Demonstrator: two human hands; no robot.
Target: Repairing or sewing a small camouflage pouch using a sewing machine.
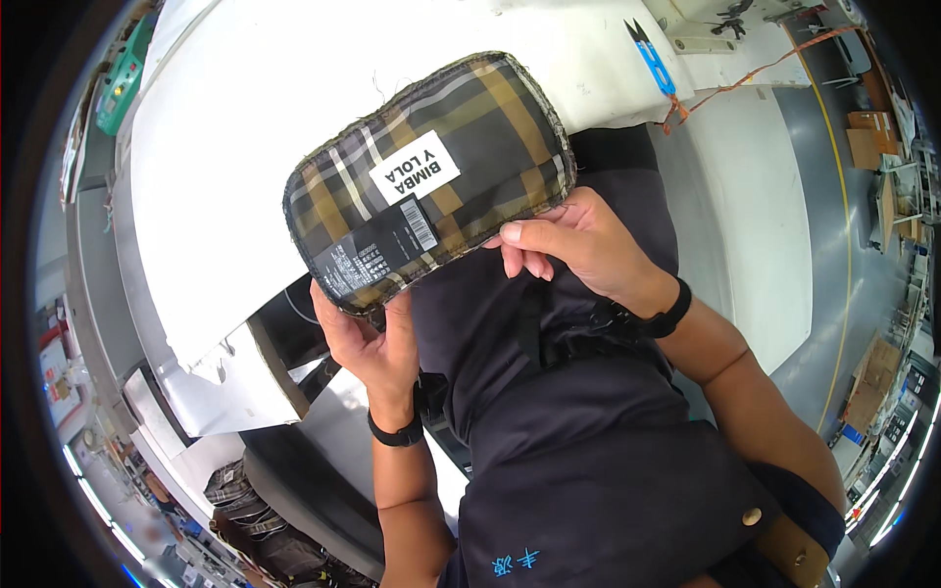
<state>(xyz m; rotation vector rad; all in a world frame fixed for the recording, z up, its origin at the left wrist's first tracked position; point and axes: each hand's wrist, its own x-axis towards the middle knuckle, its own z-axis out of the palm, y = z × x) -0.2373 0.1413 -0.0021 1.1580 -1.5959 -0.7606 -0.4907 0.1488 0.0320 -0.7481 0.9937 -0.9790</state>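
Observation:
I hold a plaid fabric pouch (490, 132) in brown, black and white over the near edge of the white work table. Its outline is rounded and its seam edges look raw, with loose threads along them. A white label (416, 169) lies on its middle, and below that is a black tag (377, 250) with fine white print. My left hand (377, 343) pinches the lower left corner, thumb in front. At the lower right edge my right hand (598, 245) grips the seam between thumb and fingers. The pouch's underside is hidden.
Blue-handled thread snips (651, 61) lie at the table's far right, tied to an orange cord (755, 76). The white tabletop (216, 127) spreads left of the pouch. A pile of plaid pieces (265, 534) sits at lower left. Cardboard boxes (867, 142) stand beyond the right aisle.

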